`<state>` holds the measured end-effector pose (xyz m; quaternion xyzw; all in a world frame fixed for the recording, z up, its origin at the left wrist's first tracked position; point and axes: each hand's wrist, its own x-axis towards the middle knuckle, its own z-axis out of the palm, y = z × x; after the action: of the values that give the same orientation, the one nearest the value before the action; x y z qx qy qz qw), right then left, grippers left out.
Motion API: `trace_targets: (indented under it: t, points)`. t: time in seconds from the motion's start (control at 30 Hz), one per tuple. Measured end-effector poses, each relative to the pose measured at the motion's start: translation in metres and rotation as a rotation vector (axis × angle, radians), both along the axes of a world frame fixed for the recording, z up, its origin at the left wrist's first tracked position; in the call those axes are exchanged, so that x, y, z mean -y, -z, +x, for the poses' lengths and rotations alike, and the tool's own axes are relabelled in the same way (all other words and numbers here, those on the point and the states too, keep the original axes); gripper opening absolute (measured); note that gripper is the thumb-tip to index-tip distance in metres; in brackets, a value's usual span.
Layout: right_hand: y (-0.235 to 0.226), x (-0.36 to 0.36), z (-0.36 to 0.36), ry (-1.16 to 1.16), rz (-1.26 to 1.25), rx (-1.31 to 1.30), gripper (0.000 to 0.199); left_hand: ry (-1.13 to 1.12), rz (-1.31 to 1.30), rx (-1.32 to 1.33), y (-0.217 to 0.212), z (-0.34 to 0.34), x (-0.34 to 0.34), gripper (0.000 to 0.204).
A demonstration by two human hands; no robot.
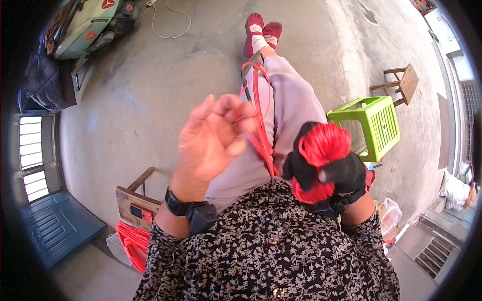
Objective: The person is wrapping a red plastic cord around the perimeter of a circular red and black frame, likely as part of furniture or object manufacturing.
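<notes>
My left hand [213, 143] is blurred, so I cannot tell whether its fingertips pinch the red cord [258, 115]. My gloved right hand [334, 173] covers part of the red ball of cord [324, 145]. My lap hides where the cord ends.

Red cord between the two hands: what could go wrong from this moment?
1. The red cord runs in several loose strands over the lap, so it could tangle or snag as it is drawn.
2. The left hand is blurred and its pinch is unclear; the strand might slip free.
3. The red bundle bulges out of the gloved right hand, so loops may slide off.
</notes>
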<state>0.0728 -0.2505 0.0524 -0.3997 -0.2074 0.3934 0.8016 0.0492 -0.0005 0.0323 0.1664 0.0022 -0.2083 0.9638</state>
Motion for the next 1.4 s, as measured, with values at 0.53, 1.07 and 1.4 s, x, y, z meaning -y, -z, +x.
trace_targets:
  t: [0.53,1.07,1.4]
  points:
    - [0.057,-0.042,0.031,0.077,-0.315,-0.549,0.028,0.067,0.776,-0.158,0.010,-0.126,-0.068,0.024]
    - [0.036,-0.038,0.054,0.490,-1.137,0.991,0.033,-0.234,0.763,0.139,0.043,0.024,-0.002,0.041]
    - [0.032,-0.055,0.053,0.698,-0.923,1.006,0.065,-0.367,0.481,-0.057,0.061,0.029,-0.020,0.022]
